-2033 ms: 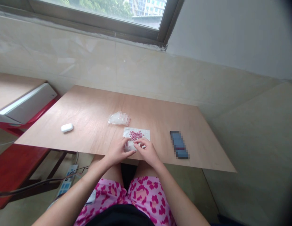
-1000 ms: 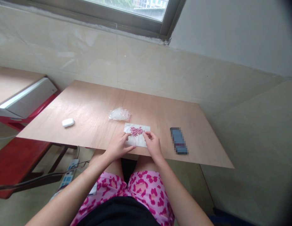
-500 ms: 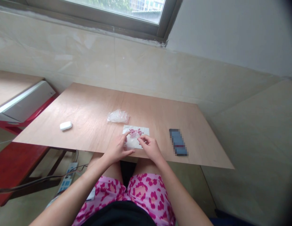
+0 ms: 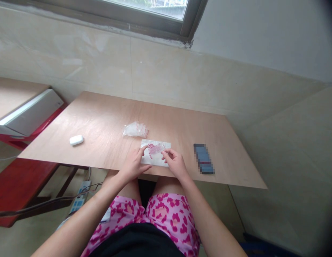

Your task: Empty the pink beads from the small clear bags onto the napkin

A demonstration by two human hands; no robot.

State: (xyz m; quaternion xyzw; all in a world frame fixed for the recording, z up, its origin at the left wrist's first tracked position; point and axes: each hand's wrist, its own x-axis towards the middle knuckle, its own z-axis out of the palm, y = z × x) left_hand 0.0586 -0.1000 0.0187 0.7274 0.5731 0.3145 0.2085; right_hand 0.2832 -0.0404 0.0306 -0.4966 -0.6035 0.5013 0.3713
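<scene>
A white paper sheet (image 4: 155, 160) lies at the near edge of the plywood table (image 4: 107, 142), with a blurred patch of pink beads (image 4: 155, 149) on it. The beads look covered by a small clear plastic bag (image 4: 160, 146), though the exact outline is hard to make out. My right hand (image 4: 175, 164) pinches the bag's right end between thumb and fingers. On the left, my left hand (image 4: 133, 166) rests its fingertips at the paper's edge and grips nothing I can see.
Behind the paper lies a bundle of clear zip bags (image 4: 135, 130). A white oval case (image 4: 76, 140) sits to the left, and a phone (image 4: 203, 159) with a pixelated surface lies to the right. A red bench (image 4: 18, 182) stands at lower left, with a power strip (image 4: 80, 196) below.
The pink beads, a bare heap on the paper earlier, now look blurred under clear plastic. My hands have moved apart, and the right hand now pinches the bag's end.
</scene>
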